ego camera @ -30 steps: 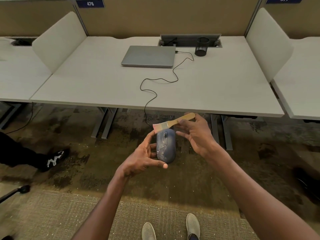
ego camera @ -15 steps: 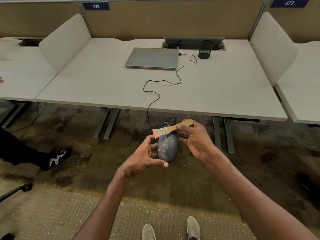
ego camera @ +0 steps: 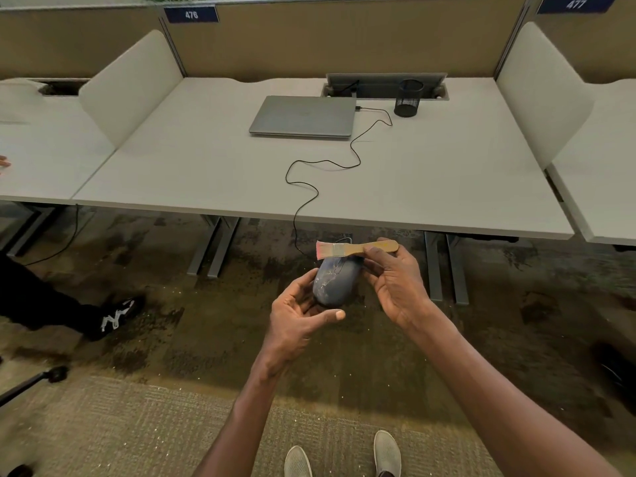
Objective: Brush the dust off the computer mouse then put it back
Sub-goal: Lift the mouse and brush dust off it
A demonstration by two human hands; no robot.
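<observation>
A dark blue computer mouse (ego camera: 335,284) streaked with pale dust rests in my left hand (ego camera: 299,315), held in front of the desk's near edge above the carpet. Its black cable (ego camera: 309,187) loops back across the desk to the laptop. My right hand (ego camera: 392,280) pinches the wooden handle of a small brush (ego camera: 354,249). The brush lies crosswise over the mouse's far end, with its pink bristles pointing left.
A shut grey laptop (ego camera: 304,115) and a black mesh pen cup (ego camera: 408,98) sit at the back of the white desk (ego camera: 447,180). Divider panels (ego camera: 134,87) flank the desk. Another person's leg and shoe (ego camera: 113,315) are on the floor at left. My shoes (ego camera: 387,452) show below.
The brush has swung from a tilted angle to nearly level across the mouse's far end. Both hands and the mouse stay at about the same place.
</observation>
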